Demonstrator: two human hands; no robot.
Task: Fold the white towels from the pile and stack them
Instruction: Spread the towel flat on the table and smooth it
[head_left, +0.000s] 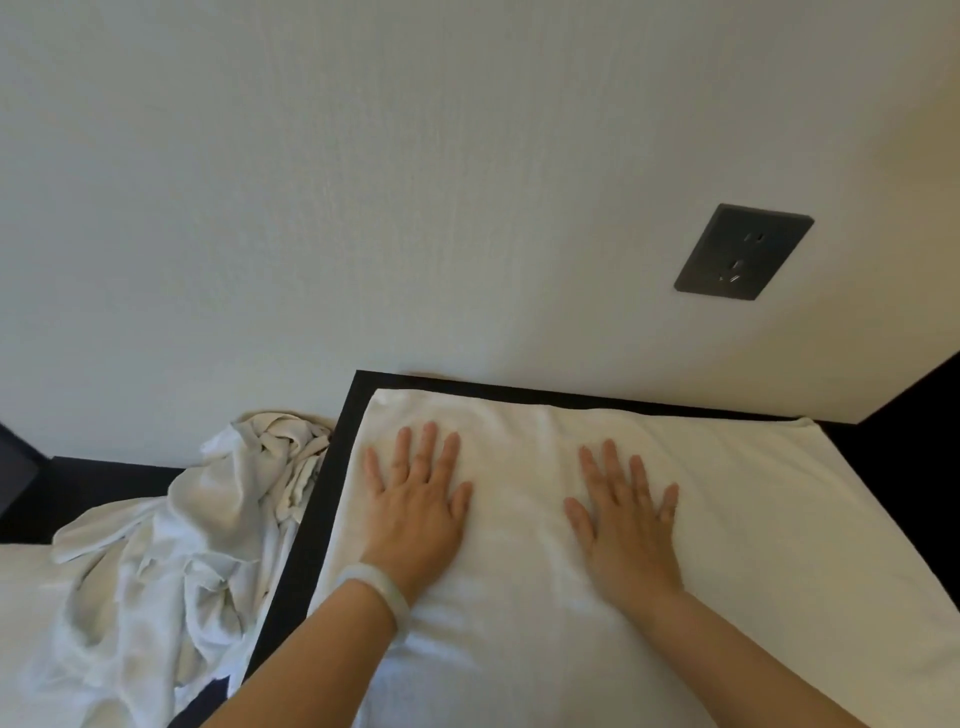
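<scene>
Left hand (415, 512), right hand (626, 525) flat, fingers straight, pressing towel (753, 499), gripping nothing. Towel soft, light, floppy; best grab corners.

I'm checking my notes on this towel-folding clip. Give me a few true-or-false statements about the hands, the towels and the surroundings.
1. The left hand and right hand both lie flat on the spread towel. True.
2. The crumpled pile sits to the right of the spread towel. False: it lies to its left.
3. A pale bracelet is on the right wrist. False: it is on the left wrist.
4. A dark socket is set in the wall. True.
</scene>
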